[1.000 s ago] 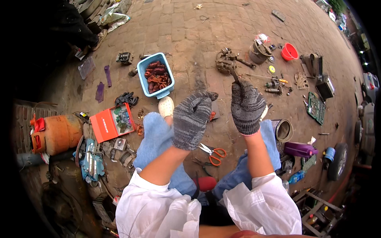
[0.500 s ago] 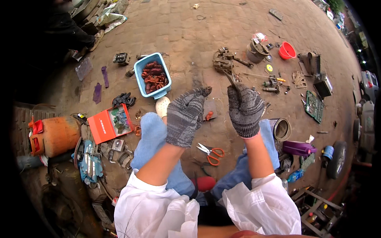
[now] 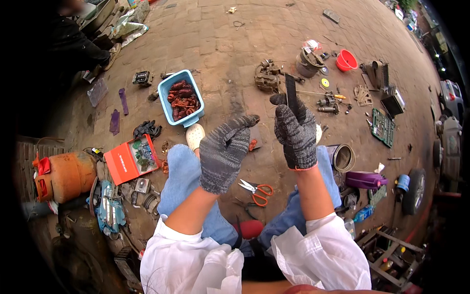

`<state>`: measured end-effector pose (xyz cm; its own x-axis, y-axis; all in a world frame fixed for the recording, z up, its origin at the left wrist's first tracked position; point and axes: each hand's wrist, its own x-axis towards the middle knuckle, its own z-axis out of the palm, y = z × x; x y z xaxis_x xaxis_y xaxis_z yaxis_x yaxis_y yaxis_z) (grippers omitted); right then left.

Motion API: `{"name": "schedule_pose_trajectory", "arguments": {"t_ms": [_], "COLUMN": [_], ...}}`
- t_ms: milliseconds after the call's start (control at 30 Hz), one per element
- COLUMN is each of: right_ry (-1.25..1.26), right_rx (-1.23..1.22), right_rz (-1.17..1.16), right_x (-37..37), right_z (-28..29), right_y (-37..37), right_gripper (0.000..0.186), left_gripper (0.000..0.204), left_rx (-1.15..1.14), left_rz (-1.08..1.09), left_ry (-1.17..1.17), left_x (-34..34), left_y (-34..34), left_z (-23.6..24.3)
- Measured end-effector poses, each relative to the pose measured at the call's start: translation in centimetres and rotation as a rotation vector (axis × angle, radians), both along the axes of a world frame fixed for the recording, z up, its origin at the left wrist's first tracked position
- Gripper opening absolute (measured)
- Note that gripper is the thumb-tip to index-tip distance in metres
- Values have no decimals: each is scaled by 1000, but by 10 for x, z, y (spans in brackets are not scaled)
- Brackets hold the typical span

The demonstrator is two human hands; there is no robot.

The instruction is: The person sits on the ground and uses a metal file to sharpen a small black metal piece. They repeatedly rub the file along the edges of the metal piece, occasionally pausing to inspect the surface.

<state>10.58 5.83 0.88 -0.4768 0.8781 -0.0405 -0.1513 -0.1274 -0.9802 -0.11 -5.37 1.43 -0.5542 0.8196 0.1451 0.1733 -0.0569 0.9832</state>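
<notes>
Grey-and-black knit gloves cover both hands. My right hand (image 3: 295, 132) grips a dark flat blade-like strip (image 3: 291, 93), which stands up out of the fingers and points away from me. To its left, my left hand (image 3: 225, 152) is raised over the ground, apart from the strip. Its fingers are pressed together and point to the far right; whatever they may hold is hidden. Between my legs, scissors with orange handles (image 3: 262, 195) lie on the ground. A small reddish-brown piece (image 3: 252, 145) shows on the ground between the hands.
A blue basin (image 3: 199, 113) of reddish-brown parts stands ahead left, near an open red box (image 3: 120, 164) and an orange gas cylinder (image 3: 68, 176). Greasy metal parts (image 3: 267, 78), a bucket (image 3: 308, 66), a red bowl (image 3: 346, 60) and a green tool case (image 3: 382, 128) lie ahead right. Someone in dark clothes (image 3: 73, 41) sits far left.
My right hand has turned, so the strip now stands upright with its flat side showing. My left hand has shifted slightly left and nearer. The whole view has shifted a little.
</notes>
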Motion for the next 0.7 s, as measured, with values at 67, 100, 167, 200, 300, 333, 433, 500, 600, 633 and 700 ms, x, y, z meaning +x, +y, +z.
{"name": "schedule_pose_trajectory", "arguments": {"t_ms": [67,100,167,200,300,333,433,500,600,633,700], "right_ry": [24,34,56,89,169,183,258,315,399,428,501], "right_rx": [-57,-37,5,-11,-34,-24,-93,-151,-214,-243,-320], "right_rz": [-19,-39,-81,-98,-107,-80,-80,-85,-60,-54,-57], "right_x": [-2,-2,-3,-3,0,4,3,2,2,2,4], "right_z": [0,1,6,6,2,-3,0,4,5,4,-1], "right_y": [-1,-2,-5,-6,-5,-2,-5,-6,-6,-4,0], "right_gripper": [19,19,18,17,15,15,14,13,12,11,10], "left_gripper": [24,23,23,23,23,22,19,16,15,15,17], "left_rx": [25,33,51,46,34,34,108,139,134,139,146], "left_rz": [-47,-42,-34,-49,-81,-82,-69,-49,-10,-2,10], "left_ry": [-98,-65,2,-37,-67,-19,123,206,330,384,430], "left_x": [2,2,3,4,5,5,3,4,6,5,6], "left_y": [-1,-1,-1,-2,-3,-3,-2,-1,-1,-1,-2], "left_z": [3,3,0,1,4,3,-4,-6,-1,0,0]}}
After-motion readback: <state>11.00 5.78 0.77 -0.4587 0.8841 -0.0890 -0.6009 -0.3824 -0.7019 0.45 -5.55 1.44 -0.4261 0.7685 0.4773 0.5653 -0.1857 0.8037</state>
